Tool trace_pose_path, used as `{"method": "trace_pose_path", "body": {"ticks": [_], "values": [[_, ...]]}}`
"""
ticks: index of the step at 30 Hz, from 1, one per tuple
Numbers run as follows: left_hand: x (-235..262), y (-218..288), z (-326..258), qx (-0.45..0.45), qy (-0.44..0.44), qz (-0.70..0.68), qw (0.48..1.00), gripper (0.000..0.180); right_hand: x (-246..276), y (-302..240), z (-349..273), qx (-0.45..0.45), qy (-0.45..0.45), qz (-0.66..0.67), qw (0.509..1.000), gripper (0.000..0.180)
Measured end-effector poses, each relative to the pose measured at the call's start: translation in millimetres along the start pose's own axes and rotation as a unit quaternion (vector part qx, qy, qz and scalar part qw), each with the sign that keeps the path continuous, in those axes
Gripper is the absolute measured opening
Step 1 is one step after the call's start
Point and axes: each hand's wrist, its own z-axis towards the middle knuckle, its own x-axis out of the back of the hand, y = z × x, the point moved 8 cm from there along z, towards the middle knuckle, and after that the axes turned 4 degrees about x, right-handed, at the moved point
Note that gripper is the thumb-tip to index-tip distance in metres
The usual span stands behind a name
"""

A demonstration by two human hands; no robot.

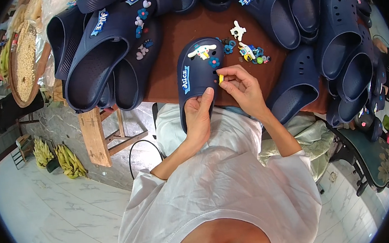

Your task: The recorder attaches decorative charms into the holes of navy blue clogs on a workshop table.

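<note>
A navy foam clog [199,85] lies at the near edge of the brown-covered table, toe pointing away. My left hand [197,117] grips it at the foot opening, thumb on top and fingers inside. On its upper sit a white long-eared character charm [202,52], a blue flower charm [213,62] and a blue banner charm [186,80]. At the clog's right side, my right hand [246,89] pinches a small yellow charm [221,78] close to the holes. Loose on the table beyond are a white figure charm [238,30] and a cluster of colourful charms [252,53].
Navy clogs with charms [99,69] are heaped at the left. More clogs [294,84], several with bare holes, crowd the right side. A wooden stool [94,136] stands below the table's left edge. Farther left are a round tray of pale kernels [24,64] and yellow-green bundles [70,162].
</note>
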Motion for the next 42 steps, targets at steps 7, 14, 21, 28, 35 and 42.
{"method": "trace_pose_path", "body": {"ticks": [7,14,21,28,35,42], "values": [[-6.1,2.9,-2.4,-0.029,0.010,0.039,0.999,0.026,3.4,-1.6,-3.4,0.010,0.026,-0.040,0.999,0.026],[-11.4,3.6,-5.1,-0.043,0.013,0.064,0.997,0.024,6.2,0.8,-9.6,0.054,0.054,-0.077,0.994,0.023],[-8.5,0.5,-8.3,-0.054,0.029,0.121,0.991,0.025,17.3,28.1,-0.6,-0.022,-0.007,0.073,0.997,0.019],[-8.9,-0.6,-9.1,-0.067,0.036,0.116,0.990,0.024,15.1,39.1,-0.2,-0.150,-0.006,0.121,0.981,0.019],[-4.0,2.1,-4.4,-0.073,0.047,0.096,0.992,0.022,10.7,30.0,-2.8,-0.092,0.041,0.052,0.994,0.020],[-5.3,3.5,-2.5,-0.065,0.022,0.101,0.993,0.022,4.4,-10.6,2.0,0.050,-0.007,-0.164,0.985,0.022]]}}
